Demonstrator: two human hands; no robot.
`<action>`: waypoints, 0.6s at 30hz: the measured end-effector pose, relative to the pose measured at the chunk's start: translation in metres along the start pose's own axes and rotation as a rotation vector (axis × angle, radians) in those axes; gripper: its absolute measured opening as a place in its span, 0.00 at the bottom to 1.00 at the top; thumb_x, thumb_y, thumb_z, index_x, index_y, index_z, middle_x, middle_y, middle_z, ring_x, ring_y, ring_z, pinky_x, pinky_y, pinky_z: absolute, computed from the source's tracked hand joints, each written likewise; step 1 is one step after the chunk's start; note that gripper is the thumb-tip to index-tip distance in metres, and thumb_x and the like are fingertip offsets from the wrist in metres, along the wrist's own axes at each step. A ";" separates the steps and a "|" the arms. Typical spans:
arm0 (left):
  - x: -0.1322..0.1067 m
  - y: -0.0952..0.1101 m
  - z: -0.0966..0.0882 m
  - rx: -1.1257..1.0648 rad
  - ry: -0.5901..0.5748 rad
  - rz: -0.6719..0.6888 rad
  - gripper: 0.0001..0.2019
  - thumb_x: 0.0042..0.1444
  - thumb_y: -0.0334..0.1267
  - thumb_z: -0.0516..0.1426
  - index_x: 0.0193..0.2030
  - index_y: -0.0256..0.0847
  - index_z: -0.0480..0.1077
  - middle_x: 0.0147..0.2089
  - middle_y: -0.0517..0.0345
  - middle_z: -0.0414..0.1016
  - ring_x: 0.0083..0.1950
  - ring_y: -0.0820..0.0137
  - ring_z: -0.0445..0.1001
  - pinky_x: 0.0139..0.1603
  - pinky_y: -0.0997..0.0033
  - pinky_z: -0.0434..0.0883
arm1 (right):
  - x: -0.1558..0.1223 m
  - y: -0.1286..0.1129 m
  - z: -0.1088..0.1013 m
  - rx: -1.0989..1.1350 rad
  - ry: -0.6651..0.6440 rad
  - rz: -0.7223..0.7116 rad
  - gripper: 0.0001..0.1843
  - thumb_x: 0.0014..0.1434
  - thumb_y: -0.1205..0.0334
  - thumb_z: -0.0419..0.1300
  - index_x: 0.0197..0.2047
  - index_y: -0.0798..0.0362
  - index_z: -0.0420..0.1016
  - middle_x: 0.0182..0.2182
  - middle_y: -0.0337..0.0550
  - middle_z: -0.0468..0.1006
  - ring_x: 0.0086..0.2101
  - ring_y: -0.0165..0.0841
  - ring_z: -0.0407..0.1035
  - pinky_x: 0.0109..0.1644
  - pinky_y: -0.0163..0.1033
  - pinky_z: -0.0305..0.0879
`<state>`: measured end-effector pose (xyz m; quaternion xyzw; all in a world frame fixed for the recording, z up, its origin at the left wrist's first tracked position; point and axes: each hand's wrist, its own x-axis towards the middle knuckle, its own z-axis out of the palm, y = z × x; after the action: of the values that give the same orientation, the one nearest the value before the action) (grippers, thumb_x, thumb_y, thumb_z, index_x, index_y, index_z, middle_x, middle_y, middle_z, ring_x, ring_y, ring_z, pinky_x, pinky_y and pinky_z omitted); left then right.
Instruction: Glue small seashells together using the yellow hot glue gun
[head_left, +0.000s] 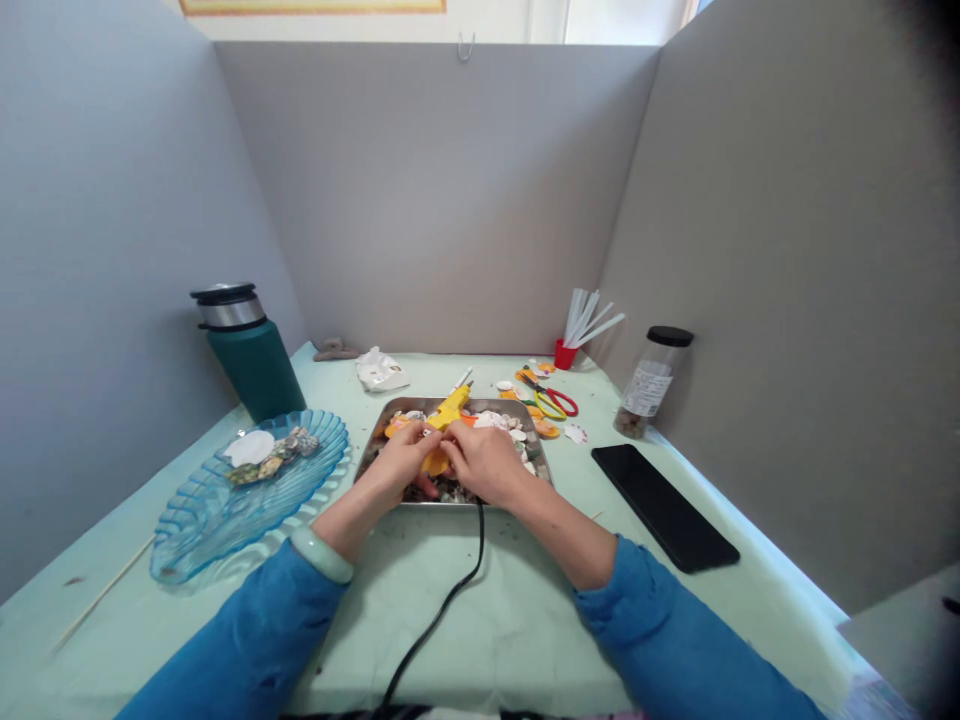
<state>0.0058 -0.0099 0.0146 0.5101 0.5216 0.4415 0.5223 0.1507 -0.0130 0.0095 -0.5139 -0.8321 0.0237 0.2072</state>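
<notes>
My left hand (pixel 403 460) and my right hand (pixel 487 462) meet over a metal tray (pixel 372 440), fingertips pinched close together. Something small seems to sit between them, but the fingers hide what it is. Behind the fingertips a yellow hot glue gun (pixel 453 404) lies across the tray, its lower part covered by my hands. A black cord (pixel 448 597) runs from the tray's front toward me. White shells (pixel 493 420) and small stones fill much of the tray around my hands.
At left stand a blue scalloped dish (pixel 300 490) holding shells and a green bottle (pixel 256 365). Scissors (pixel 553 402), a red cup (pixel 565 354) of glue sticks, a clear jar (pixel 646 388) and a black phone (pixel 664 508) are at right. Grey panels (pixel 442 200) enclose the table.
</notes>
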 end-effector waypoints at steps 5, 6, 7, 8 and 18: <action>0.001 -0.001 0.000 -0.006 -0.003 -0.008 0.12 0.52 0.42 0.62 0.34 0.37 0.65 0.31 0.61 0.67 0.24 0.73 0.72 0.10 0.76 0.70 | 0.000 0.000 0.000 -0.006 0.007 -0.012 0.15 0.69 0.56 0.47 0.45 0.52 0.72 0.36 0.46 0.81 0.37 0.37 0.74 0.37 0.37 0.58; 0.001 -0.001 0.000 -0.005 0.002 -0.013 0.12 0.52 0.41 0.62 0.34 0.37 0.65 0.31 0.61 0.67 0.24 0.73 0.72 0.10 0.76 0.70 | 0.000 0.000 0.000 -0.008 0.011 -0.016 0.15 0.69 0.56 0.47 0.45 0.52 0.72 0.36 0.45 0.81 0.37 0.37 0.74 0.37 0.37 0.58; 0.001 0.000 0.000 -0.004 0.007 -0.014 0.12 0.52 0.41 0.62 0.34 0.37 0.65 0.31 0.61 0.67 0.24 0.74 0.71 0.10 0.76 0.70 | 0.000 0.000 0.001 -0.011 0.013 -0.016 0.14 0.69 0.56 0.48 0.45 0.52 0.72 0.36 0.45 0.81 0.36 0.37 0.74 0.37 0.37 0.57; 0.001 0.000 0.000 -0.003 0.010 -0.015 0.11 0.53 0.41 0.62 0.34 0.37 0.65 0.31 0.61 0.66 0.24 0.74 0.71 0.10 0.76 0.70 | 0.000 0.000 0.001 -0.014 0.018 -0.015 0.14 0.69 0.56 0.48 0.45 0.52 0.72 0.36 0.45 0.81 0.36 0.37 0.75 0.36 0.37 0.57; 0.002 -0.003 -0.001 0.001 -0.012 0.000 0.11 0.53 0.41 0.62 0.33 0.37 0.65 0.29 0.62 0.66 0.24 0.73 0.71 0.11 0.75 0.70 | 0.000 0.002 0.001 -0.010 0.009 -0.015 0.15 0.69 0.56 0.48 0.46 0.53 0.73 0.36 0.46 0.81 0.37 0.38 0.75 0.37 0.37 0.57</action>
<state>0.0046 -0.0083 0.0117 0.5132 0.5186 0.4381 0.5250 0.1516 -0.0122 0.0080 -0.5089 -0.8351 0.0155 0.2085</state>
